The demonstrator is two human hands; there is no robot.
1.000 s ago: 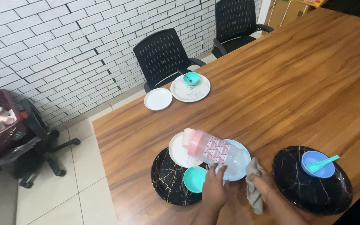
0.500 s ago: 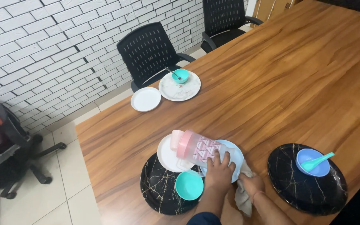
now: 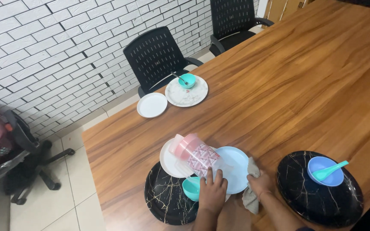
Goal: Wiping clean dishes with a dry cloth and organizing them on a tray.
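Head view: left hand (image 3: 212,192) grips clear jug (image 3: 195,155) near base, jug tilted on side, pink lid toward wall, over white plate (image 3: 170,157) and blue plate (image 3: 235,167). Right hand (image 3: 260,184) closed on grey cloth (image 3: 250,197) at blue plate edge. Teal bowl (image 3: 191,188) on black plate (image 3: 168,197) just under wrist. Risk: one-handed grip on slick plastic, jug could slip and knock plates; wrist could clip bowl.
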